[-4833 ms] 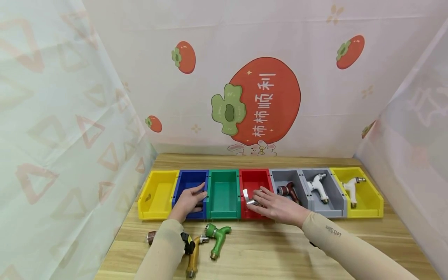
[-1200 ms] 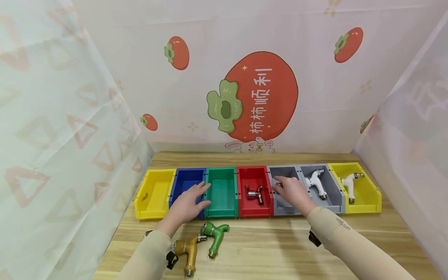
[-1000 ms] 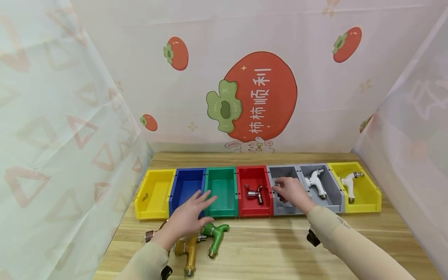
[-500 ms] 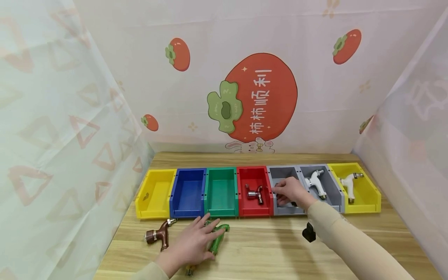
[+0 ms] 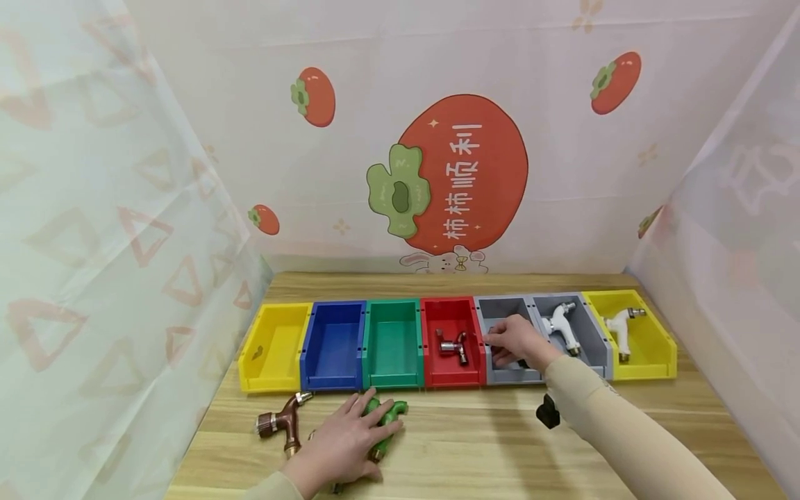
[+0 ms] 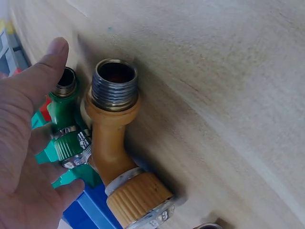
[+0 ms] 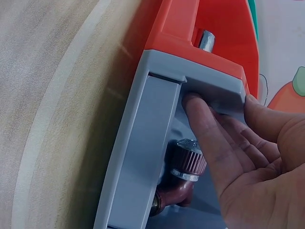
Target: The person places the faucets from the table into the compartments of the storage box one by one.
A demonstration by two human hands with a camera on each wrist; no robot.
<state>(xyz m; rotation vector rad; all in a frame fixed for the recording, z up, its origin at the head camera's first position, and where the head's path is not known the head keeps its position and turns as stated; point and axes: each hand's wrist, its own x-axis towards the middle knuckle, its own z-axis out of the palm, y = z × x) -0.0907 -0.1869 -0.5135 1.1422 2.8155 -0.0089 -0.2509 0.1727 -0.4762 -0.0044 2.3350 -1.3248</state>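
My left hand (image 5: pixel 344 437) hovers with spread fingers over the green faucet (image 5: pixel 394 410) on the table. In the left wrist view, its fingers lie beside that faucet, and an ochre faucet (image 6: pixel 112 148) stands out just past the thumb. The hand hides most of the ochre one in the head view. My right hand (image 5: pixel 519 340) reaches into the left grey bin (image 7: pixel 138 143), fingertips touching the wall shared with the red bin (image 5: pixel 453 380). Below those fingers lies a maroon faucet (image 7: pixel 188 164), apart from them. No object shows in the right hand.
A brown faucet (image 5: pixel 287 420) lies left of my left hand. The red bin holds a dark chrome faucet (image 5: pixel 453 346). White faucets lie in the right grey bin (image 5: pixel 594 373) and right yellow bin (image 5: pixel 646 371). Left of red stand green, blue and yellow bins (image 5: pixel 275 383).
My right hand has left the red bin for the left grey bin and let go of the maroon faucet there. My left hand has moved from the blue bin down to the green faucet.
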